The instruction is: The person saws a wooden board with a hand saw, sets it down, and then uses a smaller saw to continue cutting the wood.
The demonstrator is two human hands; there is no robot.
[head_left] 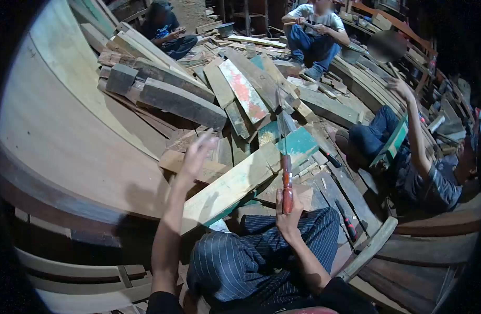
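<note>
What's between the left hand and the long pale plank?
Nothing visible: the left hand is raised near the pale plank. The red-handled blade, in the right hand, is off to the right.

– By what is the floor (190, 14) covered?
– It is mostly hidden by loose boards (243, 89) and wood scraps (209, 26); a red-and-black-handled tool (349, 226) is laid among them.
– And farther back?
– There, a dark bowl (225, 29) is seen among the scraps.
</note>
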